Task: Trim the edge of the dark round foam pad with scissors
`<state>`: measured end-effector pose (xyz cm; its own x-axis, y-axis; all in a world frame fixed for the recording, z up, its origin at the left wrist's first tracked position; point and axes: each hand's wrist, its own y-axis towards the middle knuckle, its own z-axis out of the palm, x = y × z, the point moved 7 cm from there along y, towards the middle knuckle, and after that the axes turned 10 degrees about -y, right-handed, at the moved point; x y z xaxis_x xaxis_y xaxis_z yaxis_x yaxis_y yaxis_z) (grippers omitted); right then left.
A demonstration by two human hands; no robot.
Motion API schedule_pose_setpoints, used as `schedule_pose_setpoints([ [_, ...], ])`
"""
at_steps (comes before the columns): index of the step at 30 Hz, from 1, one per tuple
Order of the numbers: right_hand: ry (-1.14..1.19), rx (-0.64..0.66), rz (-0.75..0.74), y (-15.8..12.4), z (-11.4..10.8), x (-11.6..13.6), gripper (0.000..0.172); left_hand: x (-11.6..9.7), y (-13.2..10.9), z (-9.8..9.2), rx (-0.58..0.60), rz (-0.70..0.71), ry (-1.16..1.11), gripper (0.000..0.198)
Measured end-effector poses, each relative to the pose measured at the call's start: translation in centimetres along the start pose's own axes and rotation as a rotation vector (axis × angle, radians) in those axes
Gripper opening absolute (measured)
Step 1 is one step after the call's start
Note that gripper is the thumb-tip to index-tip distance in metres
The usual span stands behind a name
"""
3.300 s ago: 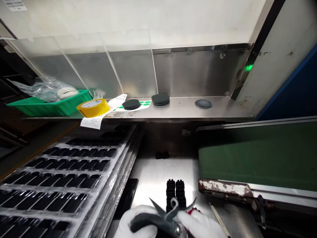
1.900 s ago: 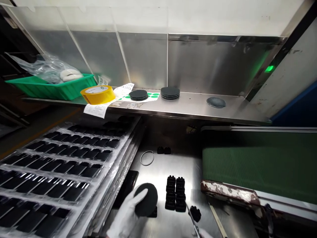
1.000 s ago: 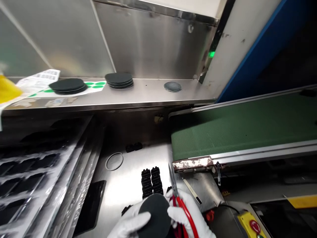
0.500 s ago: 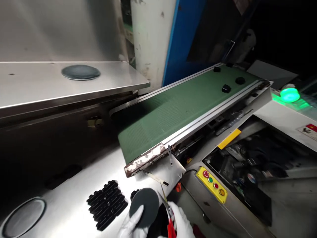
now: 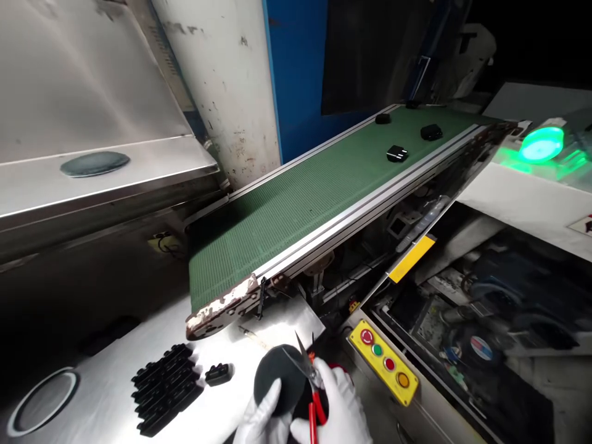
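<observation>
Both my hands wear white gloves at the bottom of the head view. In my left hand (image 5: pixel 261 419) is a flat, round black disc (image 5: pixel 277 373), thumb on its face. My right hand (image 5: pixel 346 407) grips scissors (image 5: pixel 314 404) with red handles; their blades are apart and point up beside the disc's right edge. Something dark below the disc is partly hidden by my hands. Left of the disc, a single small black part (image 5: pixel 218 374) lies on the metal table (image 5: pixel 111 407), near a stacked group of similar ribbed black parts (image 5: pixel 166 388).
A green conveyor belt (image 5: pixel 296 197) slopes up to the right, carrying several black pieces (image 5: pixel 396 153). Its rusty end (image 5: pixel 222 308) overhangs the table. A yellow button box (image 5: pixel 383 362) stands at right, below a glowing green lamp (image 5: pixel 542 143). A round ring-edged disc (image 5: pixel 44 401) lies left.
My view has turned right, so conveyor and table sit further left. The single black part, earlier mostly behind the disc, now shows fully. Both hands still hold the disc and scissors.
</observation>
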<state>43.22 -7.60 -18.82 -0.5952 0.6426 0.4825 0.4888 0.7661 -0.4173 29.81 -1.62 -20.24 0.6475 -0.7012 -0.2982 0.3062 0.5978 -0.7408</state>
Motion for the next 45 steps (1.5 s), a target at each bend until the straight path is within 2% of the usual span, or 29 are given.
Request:
schedule_pose_setpoints([
  [5, 0.082, 0.013, -0.091, 0.5, -2.3, -2.0, 0.084, 2.1, 0.3, 0.7, 0.002, 0.059, -0.005, 0.086],
  [10, 0.114, 0.028, -0.138, 0.6, -3.9, -3.0, 0.082, 3.8, -0.4, 2.1, 0.027, 0.026, -0.096, 0.083],
  [13, 0.081, 0.017, -0.140, 0.5, -4.4, -3.4, 0.081, 4.3, -0.8, 2.3, 0.036, 0.043, -0.103, 0.081],
  [21, 0.053, -0.002, -0.137, -0.2, -4.0, -5.0, 0.076, 5.1, -1.8, 1.3, 0.019, 0.136, -0.019, 0.082],
  [25, 0.055, 0.036, -0.124, -0.4, -3.2, -5.5, 0.076, 5.4, -2.3, 0.9, 0.015, 0.161, 0.003, 0.077],
  [29, 0.048, 0.045, -0.121, -0.5, -3.1, -5.6, 0.075, 5.3, -2.6, 0.4, 0.034, 0.175, 0.051, 0.073],
  [33, 0.029, 0.127, -0.155, -0.6, -3.1, -4.7, 0.077, 4.5, -3.6, 0.7, 0.044, 0.199, 0.040, 0.070],
  [38, -0.058, 0.126, -0.229, -0.7, -3.8, -2.9, 0.091, 3.9, -5.0, 0.8, 0.047, 0.089, -0.072, 0.069],
  [42, -0.020, 0.164, -0.255, -0.7, -3.8, -2.1, 0.086, 2.9, -5.5, 0.6, 0.089, 0.103, -0.112, 0.061],
  [45, -0.023, 0.179, -0.233, -0.8, -3.8, -2.2, 0.082, 2.6, -5.5, 0.3, 0.082, 0.112, -0.108, 0.064],
])
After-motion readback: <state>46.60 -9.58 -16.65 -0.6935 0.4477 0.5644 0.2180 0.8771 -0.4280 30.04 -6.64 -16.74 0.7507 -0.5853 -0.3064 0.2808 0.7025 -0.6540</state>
